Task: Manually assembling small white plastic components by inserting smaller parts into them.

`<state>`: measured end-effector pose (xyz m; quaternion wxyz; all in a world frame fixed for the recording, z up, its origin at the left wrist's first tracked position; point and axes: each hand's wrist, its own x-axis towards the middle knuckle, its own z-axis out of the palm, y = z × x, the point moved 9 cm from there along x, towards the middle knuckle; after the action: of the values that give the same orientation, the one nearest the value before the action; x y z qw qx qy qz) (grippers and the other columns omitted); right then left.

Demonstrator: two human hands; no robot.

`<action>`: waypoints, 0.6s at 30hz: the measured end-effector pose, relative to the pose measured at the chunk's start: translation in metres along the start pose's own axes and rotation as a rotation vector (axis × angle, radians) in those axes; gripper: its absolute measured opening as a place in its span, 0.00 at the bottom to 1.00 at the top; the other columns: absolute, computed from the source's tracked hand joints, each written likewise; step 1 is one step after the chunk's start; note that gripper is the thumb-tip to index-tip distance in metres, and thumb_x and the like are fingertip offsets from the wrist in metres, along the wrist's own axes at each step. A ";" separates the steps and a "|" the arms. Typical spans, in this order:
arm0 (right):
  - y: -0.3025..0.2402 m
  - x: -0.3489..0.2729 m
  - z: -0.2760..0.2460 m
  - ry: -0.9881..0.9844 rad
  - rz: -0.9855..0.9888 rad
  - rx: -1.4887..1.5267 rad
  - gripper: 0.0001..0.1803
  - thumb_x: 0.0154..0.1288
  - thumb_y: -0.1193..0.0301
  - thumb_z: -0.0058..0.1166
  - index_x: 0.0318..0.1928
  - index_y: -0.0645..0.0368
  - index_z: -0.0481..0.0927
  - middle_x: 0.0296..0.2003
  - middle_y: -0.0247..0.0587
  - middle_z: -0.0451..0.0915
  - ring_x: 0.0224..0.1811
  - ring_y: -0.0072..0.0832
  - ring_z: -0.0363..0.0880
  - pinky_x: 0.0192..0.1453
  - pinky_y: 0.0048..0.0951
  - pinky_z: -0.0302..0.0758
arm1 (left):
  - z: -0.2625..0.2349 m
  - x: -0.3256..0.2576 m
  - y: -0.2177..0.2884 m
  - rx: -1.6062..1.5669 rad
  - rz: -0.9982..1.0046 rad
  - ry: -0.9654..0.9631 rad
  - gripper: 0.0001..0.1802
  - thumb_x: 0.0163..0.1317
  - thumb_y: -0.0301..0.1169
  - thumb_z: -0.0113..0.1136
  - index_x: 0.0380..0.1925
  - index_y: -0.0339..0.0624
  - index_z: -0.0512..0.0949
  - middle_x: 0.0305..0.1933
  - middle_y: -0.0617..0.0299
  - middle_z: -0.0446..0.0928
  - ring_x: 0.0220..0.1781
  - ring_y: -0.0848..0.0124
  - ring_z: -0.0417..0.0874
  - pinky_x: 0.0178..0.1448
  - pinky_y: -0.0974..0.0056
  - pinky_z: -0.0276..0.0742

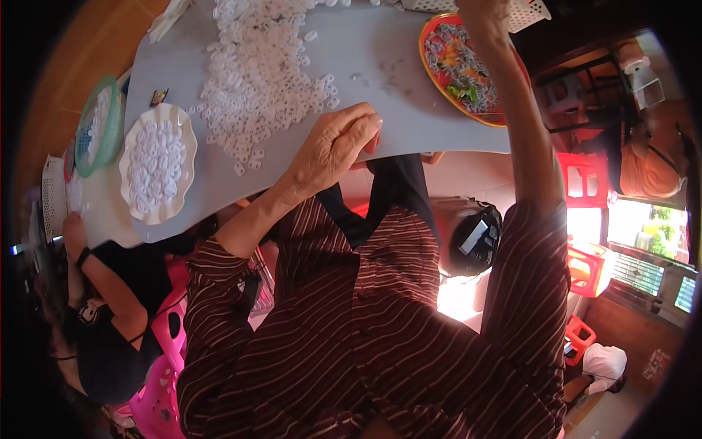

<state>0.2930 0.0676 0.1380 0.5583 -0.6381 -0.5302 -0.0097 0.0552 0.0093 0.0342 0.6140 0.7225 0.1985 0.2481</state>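
My left hand point(338, 143) is closed above the near edge of the grey table point(351, 44). Its fingers are curled under, so whatever they hold is hidden. To its left, a broad heap of small white plastic pieces with holes point(252, 80) spreads over the tabletop. My right arm reaches across a round red tray point(425, 62) filled with small metallic bits and some coloured ones. At the top edge my right hand point(486, 13) is cut off by the picture, near a white perforated basket point(530, 13); its fingers do not show.
A scalloped white dish point(189, 150) of white pieces stands at the table's left end. Beyond it are a green basket point(110, 139) and another person's arm point(110, 282). A dark bag point(472, 234) is below the table; red stools point(585, 179) stand at right.
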 end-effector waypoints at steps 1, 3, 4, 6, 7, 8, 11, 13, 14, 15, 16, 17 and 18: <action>0.000 -0.020 0.013 -0.109 0.123 -0.046 0.11 0.60 0.71 0.50 0.36 0.66 0.81 0.25 0.36 0.79 0.26 0.22 0.75 0.31 0.25 0.72 | 0.003 -0.005 -0.004 -0.009 -0.017 -0.003 0.18 0.69 0.38 0.44 0.26 0.34 0.70 0.24 0.63 0.72 0.30 0.75 0.70 0.39 0.69 0.67; -0.030 -0.055 0.052 -0.390 0.027 -0.058 0.10 0.57 0.72 0.53 0.34 0.66 0.81 0.25 0.43 0.81 0.26 0.27 0.77 0.32 0.28 0.73 | 0.002 -0.015 -0.016 -0.030 -0.103 0.014 0.18 0.69 0.38 0.44 0.25 0.34 0.70 0.24 0.63 0.71 0.30 0.75 0.71 0.39 0.69 0.68; -0.041 -0.069 0.068 -0.517 -0.079 -0.077 0.09 0.56 0.73 0.54 0.33 0.66 0.81 0.25 0.46 0.81 0.27 0.31 0.79 0.33 0.30 0.74 | 0.002 -0.016 -0.018 -0.032 -0.111 0.011 0.18 0.69 0.38 0.44 0.25 0.34 0.70 0.24 0.63 0.71 0.30 0.75 0.71 0.39 0.69 0.68; -0.043 -0.091 0.085 -0.591 -0.200 -0.097 0.07 0.56 0.73 0.54 0.32 0.64 0.82 0.24 0.46 0.81 0.27 0.34 0.79 0.34 0.33 0.75 | -0.002 -0.018 -0.017 -0.059 -0.079 0.069 0.19 0.69 0.38 0.44 0.24 0.34 0.70 0.24 0.63 0.71 0.30 0.75 0.71 0.40 0.69 0.68; -0.050 -0.103 0.094 -0.661 -0.331 -0.117 0.06 0.56 0.74 0.54 0.31 0.61 0.82 0.24 0.45 0.81 0.27 0.38 0.80 0.35 0.35 0.76 | -0.002 -0.017 -0.018 -0.062 -0.081 0.069 0.19 0.69 0.38 0.44 0.24 0.34 0.70 0.24 0.63 0.71 0.30 0.75 0.71 0.40 0.69 0.68; -0.041 -0.105 0.097 -0.680 -0.283 -0.194 0.06 0.53 0.72 0.55 0.30 0.58 0.83 0.29 0.50 0.80 0.32 0.47 0.79 0.42 0.42 0.75 | -0.003 -0.017 -0.018 -0.066 -0.065 0.078 0.19 0.69 0.38 0.44 0.24 0.34 0.70 0.24 0.63 0.71 0.30 0.75 0.71 0.40 0.69 0.68; -0.036 -0.114 0.103 -0.737 -0.349 -0.294 0.07 0.55 0.72 0.55 0.33 0.62 0.81 0.29 0.47 0.80 0.32 0.41 0.79 0.41 0.35 0.75 | -0.004 -0.019 -0.020 -0.075 -0.039 0.089 0.19 0.68 0.38 0.44 0.24 0.34 0.70 0.24 0.62 0.71 0.30 0.75 0.71 0.40 0.69 0.68; -0.035 -0.117 0.109 -0.751 -0.343 -0.317 0.07 0.54 0.73 0.55 0.32 0.62 0.81 0.29 0.47 0.80 0.32 0.41 0.80 0.42 0.35 0.75 | -0.003 -0.021 -0.020 -0.077 -0.026 0.091 0.19 0.68 0.38 0.44 0.24 0.34 0.70 0.24 0.63 0.71 0.30 0.75 0.71 0.40 0.69 0.68; -0.033 -0.119 0.112 -0.761 -0.337 -0.342 0.07 0.54 0.73 0.54 0.32 0.62 0.82 0.29 0.47 0.81 0.32 0.41 0.80 0.42 0.36 0.75 | -0.003 -0.021 -0.017 -0.061 0.012 0.110 0.18 0.68 0.37 0.45 0.25 0.35 0.69 0.21 0.63 0.69 0.27 0.76 0.68 0.35 0.70 0.67; -0.035 -0.119 0.114 -0.765 -0.340 -0.339 0.07 0.54 0.73 0.54 0.32 0.62 0.82 0.29 0.47 0.81 0.32 0.41 0.80 0.42 0.36 0.75 | -0.004 -0.022 -0.014 -0.044 0.050 0.133 0.17 0.68 0.37 0.45 0.25 0.35 0.69 0.19 0.64 0.68 0.23 0.77 0.65 0.31 0.71 0.65; -0.035 -0.118 0.115 -0.771 -0.325 -0.353 0.06 0.54 0.73 0.54 0.32 0.62 0.82 0.29 0.47 0.81 0.32 0.41 0.80 0.42 0.36 0.75 | -0.004 -0.023 -0.014 -0.044 0.049 0.138 0.17 0.68 0.37 0.45 0.25 0.35 0.69 0.19 0.64 0.68 0.23 0.77 0.65 0.31 0.71 0.65; -0.035 -0.117 0.116 -0.777 -0.310 -0.367 0.06 0.54 0.74 0.54 0.31 0.62 0.82 0.29 0.47 0.81 0.32 0.41 0.80 0.42 0.36 0.75 | -0.003 -0.023 -0.016 -0.037 0.029 0.128 0.17 0.68 0.37 0.45 0.25 0.35 0.68 0.19 0.64 0.67 0.23 0.76 0.65 0.31 0.70 0.65; -0.037 -0.115 0.117 -0.780 -0.314 -0.364 0.06 0.54 0.74 0.54 0.31 0.62 0.82 0.29 0.47 0.81 0.32 0.41 0.80 0.42 0.36 0.75 | -0.002 -0.022 -0.017 -0.031 0.009 0.118 0.17 0.68 0.37 0.45 0.24 0.35 0.68 0.18 0.63 0.67 0.22 0.76 0.65 0.31 0.70 0.66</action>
<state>0.1497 0.0685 0.0507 0.1873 -0.5938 -0.7807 0.0538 0.0361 0.0008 0.0148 0.6111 0.6981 0.2271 0.2960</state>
